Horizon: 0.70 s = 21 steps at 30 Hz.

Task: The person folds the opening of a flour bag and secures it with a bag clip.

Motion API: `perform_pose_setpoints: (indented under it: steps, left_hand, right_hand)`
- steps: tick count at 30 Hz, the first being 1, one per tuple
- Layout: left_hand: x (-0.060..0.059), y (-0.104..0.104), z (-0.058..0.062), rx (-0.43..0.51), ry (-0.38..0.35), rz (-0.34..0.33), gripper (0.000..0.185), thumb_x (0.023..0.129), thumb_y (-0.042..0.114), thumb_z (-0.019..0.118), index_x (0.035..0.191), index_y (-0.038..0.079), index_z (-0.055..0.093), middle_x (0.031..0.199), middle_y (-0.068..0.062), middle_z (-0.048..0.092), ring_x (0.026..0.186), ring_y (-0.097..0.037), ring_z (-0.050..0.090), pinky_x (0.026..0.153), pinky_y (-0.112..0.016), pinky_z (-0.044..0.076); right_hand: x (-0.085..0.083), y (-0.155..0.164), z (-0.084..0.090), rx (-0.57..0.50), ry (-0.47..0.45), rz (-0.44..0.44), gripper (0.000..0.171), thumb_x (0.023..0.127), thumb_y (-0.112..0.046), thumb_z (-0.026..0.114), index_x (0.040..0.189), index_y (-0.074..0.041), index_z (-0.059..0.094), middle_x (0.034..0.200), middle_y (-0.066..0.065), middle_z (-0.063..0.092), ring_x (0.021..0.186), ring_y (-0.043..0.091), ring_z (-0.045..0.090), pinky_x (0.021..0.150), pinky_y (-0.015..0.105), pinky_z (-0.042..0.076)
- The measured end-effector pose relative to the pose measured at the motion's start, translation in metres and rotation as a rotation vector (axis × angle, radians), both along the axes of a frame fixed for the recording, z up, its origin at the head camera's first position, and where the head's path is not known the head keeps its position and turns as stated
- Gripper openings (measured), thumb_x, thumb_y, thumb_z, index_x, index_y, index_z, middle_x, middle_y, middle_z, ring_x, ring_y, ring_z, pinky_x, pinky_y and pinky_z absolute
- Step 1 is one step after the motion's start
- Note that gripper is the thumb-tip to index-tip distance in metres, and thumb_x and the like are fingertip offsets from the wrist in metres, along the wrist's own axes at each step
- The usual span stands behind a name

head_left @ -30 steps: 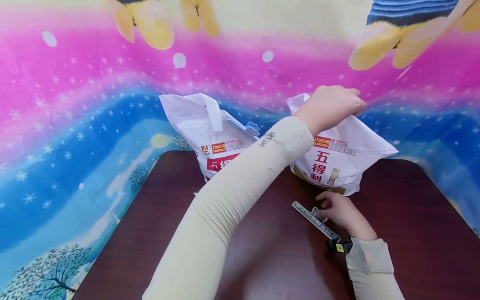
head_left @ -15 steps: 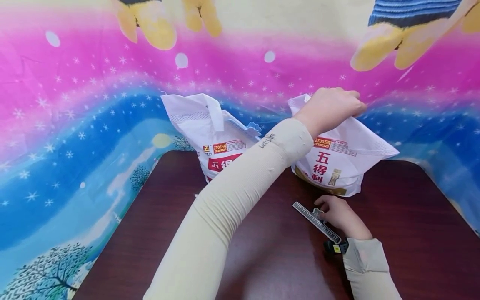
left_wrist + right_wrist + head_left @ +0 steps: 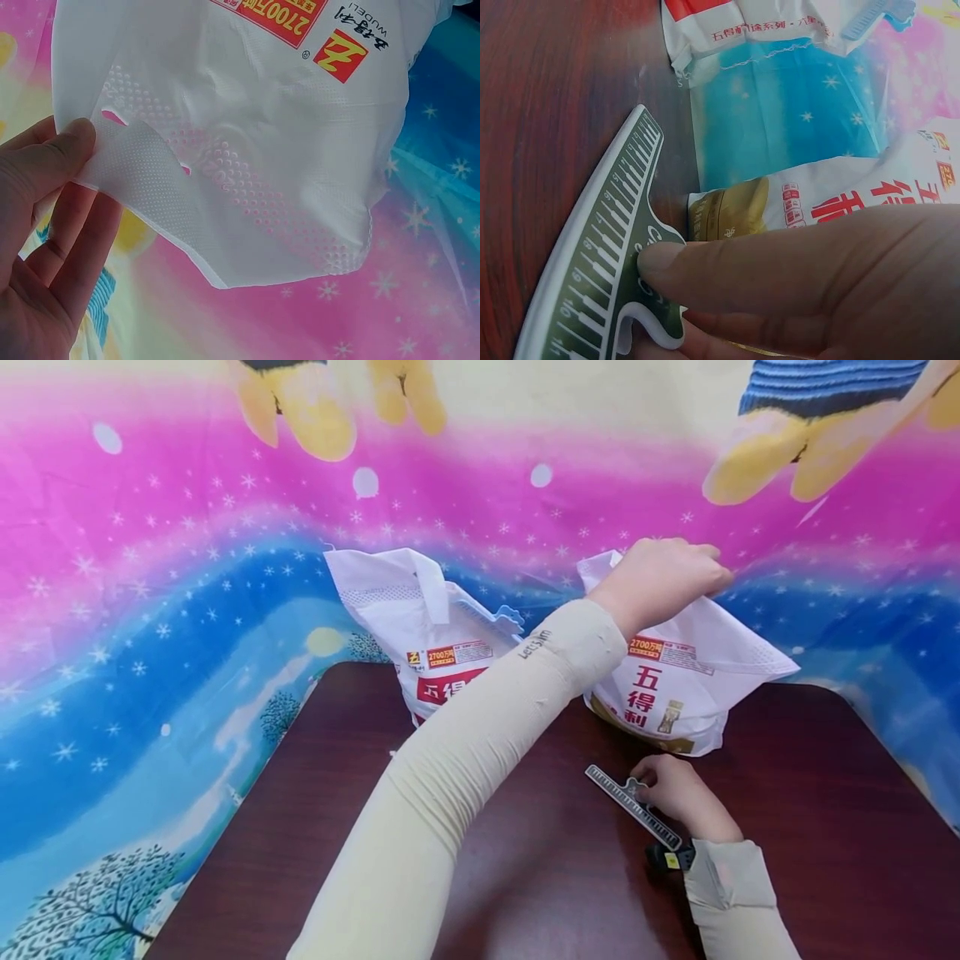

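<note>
My left hand [image 3: 663,572] reaches across to the top of the right white flour bag [image 3: 708,652] and pinches its upper edge between thumb and fingers; the left wrist view shows the thumb [image 3: 75,142] on the white fabric beside the handle slot. Below that bag, my right hand [image 3: 678,793] pinches the handle of a ruler-marked clip [image 3: 633,806], dark green with a white border. In the right wrist view the thumb [image 3: 727,262] presses the clip's handle from above, fingers partly hidden beneath. The clip is close over the table.
A second white flour bag [image 3: 382,602] stands on the left, partly behind my left sleeve [image 3: 450,777], with a light blue clip [image 3: 495,614] on its top. The dark brown table [image 3: 570,893] meets a colourful backdrop cloth [image 3: 187,560] behind.
My right fingers have drawn in onto the clip's handle, which has hardly moved. My left hand keeps its grip on the bag's top, nearly still.
</note>
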<state>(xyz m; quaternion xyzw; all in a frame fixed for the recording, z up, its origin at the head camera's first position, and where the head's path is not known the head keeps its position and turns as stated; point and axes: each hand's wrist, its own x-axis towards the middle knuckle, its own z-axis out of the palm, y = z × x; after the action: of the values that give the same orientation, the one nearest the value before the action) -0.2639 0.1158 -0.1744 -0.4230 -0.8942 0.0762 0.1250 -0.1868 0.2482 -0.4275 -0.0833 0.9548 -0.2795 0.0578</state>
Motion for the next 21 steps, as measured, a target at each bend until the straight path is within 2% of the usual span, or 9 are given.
perform_pose_setpoints:
  steps: [12,21]
  left_hand:
    - [-0.0014,-0.0015,-0.001,0.017,-0.011,-0.001,0.028,0.103,0.038,0.056,0.13,0.037,0.062,0.126,0.015,0.061,0.117,0.0,0.055,0.097,-0.015,0.04]
    - [-0.0008,-0.0023,0.0003,0.003,-0.001,-0.011,0.025,0.105,0.033,0.051,0.126,0.035,0.064,0.124,0.014,0.062,0.114,-0.001,0.057,0.094,-0.016,0.043]
  right_hand:
    - [0.0008,-0.0035,0.0014,0.014,0.041,0.002,0.011,0.075,-0.002,0.076,0.084,-0.003,0.07,0.078,0.005,0.065,0.071,0.022,0.056,0.064,0.036,0.045]
    - [0.0054,-0.0091,0.0049,-0.018,0.022,-0.002,0.012,0.078,-0.003,0.075,0.088,-0.002,0.067,0.077,0.003,0.061,0.07,0.02,0.054,0.063,0.034,0.045]
